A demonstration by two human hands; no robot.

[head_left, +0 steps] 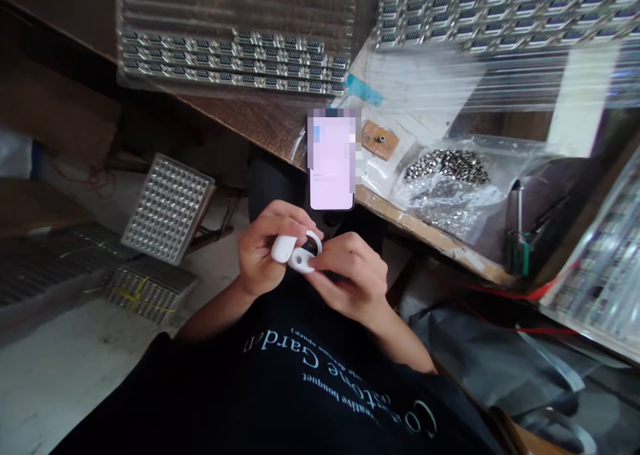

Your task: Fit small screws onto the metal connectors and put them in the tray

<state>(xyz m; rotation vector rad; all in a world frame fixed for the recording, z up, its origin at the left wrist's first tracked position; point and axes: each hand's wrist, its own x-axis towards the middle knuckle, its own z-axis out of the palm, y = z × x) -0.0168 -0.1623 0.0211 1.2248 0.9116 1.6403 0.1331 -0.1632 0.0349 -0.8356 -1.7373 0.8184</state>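
Note:
Close in front of my chest, both hands hold a small white looped object (301, 261), with one rounded capsule-like end and a flatter end bearing a grey spot. I cannot make out its exact kind. My left hand (263, 245) is closed around the capsule-like end, fingers curled over the top. With thumb and fingertips, my right hand (353, 272) pinches the flatter end. A thin white curve joins the two ends. Just beyond my hands, a phone (333, 192) with a lit pale pink screen is at the table's edge, its upper part blurred out.
Clear plastic trays of metal connectors (260, 62) lie on the wooden table (250, 125). To the right are a plastic bag of small metal parts (445, 168), a brown square piece (379, 140) and a green-handled screwdriver (517, 242). More connector trays (167, 208) stand at lower left.

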